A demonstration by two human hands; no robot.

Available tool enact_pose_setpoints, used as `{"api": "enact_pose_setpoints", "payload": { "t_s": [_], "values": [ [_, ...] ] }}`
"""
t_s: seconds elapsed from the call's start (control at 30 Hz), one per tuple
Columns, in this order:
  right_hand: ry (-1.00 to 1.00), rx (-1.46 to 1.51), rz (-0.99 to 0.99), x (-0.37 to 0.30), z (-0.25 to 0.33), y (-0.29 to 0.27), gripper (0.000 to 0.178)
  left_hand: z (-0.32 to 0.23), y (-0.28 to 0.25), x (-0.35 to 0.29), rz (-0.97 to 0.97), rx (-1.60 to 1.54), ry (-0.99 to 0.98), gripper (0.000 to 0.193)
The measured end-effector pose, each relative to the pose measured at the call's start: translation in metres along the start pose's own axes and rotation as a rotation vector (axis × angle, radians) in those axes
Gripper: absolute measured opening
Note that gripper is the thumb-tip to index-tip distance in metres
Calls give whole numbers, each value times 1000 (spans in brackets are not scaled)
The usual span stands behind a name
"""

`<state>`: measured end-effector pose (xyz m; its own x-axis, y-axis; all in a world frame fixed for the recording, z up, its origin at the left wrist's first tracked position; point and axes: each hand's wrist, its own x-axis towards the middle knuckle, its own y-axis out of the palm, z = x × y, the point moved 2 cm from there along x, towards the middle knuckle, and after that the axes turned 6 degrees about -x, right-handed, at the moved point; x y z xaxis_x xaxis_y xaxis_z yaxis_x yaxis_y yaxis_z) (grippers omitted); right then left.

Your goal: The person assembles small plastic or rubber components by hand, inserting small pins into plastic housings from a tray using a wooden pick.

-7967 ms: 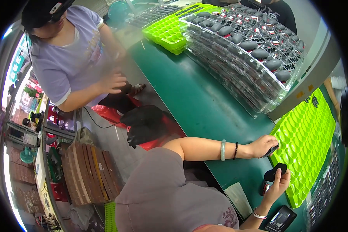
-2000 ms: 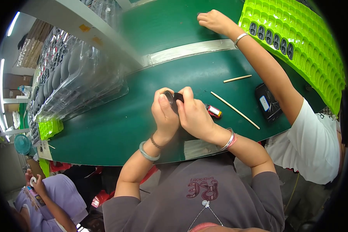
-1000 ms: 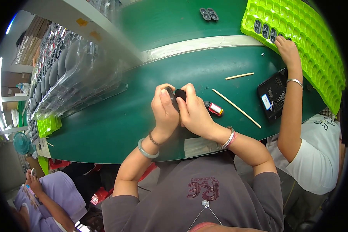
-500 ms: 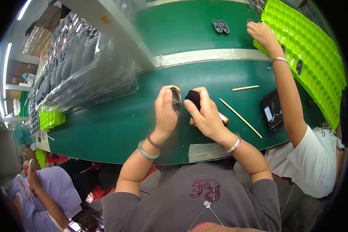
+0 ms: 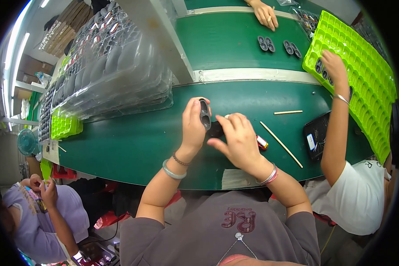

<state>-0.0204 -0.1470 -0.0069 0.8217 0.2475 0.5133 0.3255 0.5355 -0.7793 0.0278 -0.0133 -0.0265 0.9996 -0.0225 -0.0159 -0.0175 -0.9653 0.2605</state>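
The left hand point(image 5: 194, 126) grips a dark shell point(image 5: 204, 114) with two hollows above the green table point(image 5: 133, 150); just right of it, the right hand point(image 5: 239, 138) has thumb and forefinger apart, and whether its fingers hold the black piece point(image 5: 215, 129) beneath, I cannot tell. Work on this shell looks unfinished: it is in hand, not set down. Far right, two pairs of similar shells point(image 5: 262, 43) lie out, and a few sit in a lime tray point(image 5: 363, 80), seemingly little filled
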Motion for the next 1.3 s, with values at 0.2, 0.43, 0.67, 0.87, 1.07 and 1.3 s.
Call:
{"api": "enact_pose_setpoints", "payload": {
  "t_s": [0.2,0.43,0.67,0.87,1.07,1.3],
  "values": [
    [548,862,188,2,-19,6,18,4,12,-17,118,180,155,30],
    [760,1070,258,-1,-20,7,21,-1,20,-20,46,302,288,23],
    [915,1616,326,-4,-44,7,26,-5,1,-9,5,-76,16,35],
    [913,1820,336,2,-52,1,27,-3,7,-2,54,-202,-131,36],
    [924,1780,424,7,-33,15,28,-4,-18,-7,-26,-171,-147,36],
    [951,1575,256,-35,-76,2,43,57,18,14,49,-161,256,31]
  ]
}}
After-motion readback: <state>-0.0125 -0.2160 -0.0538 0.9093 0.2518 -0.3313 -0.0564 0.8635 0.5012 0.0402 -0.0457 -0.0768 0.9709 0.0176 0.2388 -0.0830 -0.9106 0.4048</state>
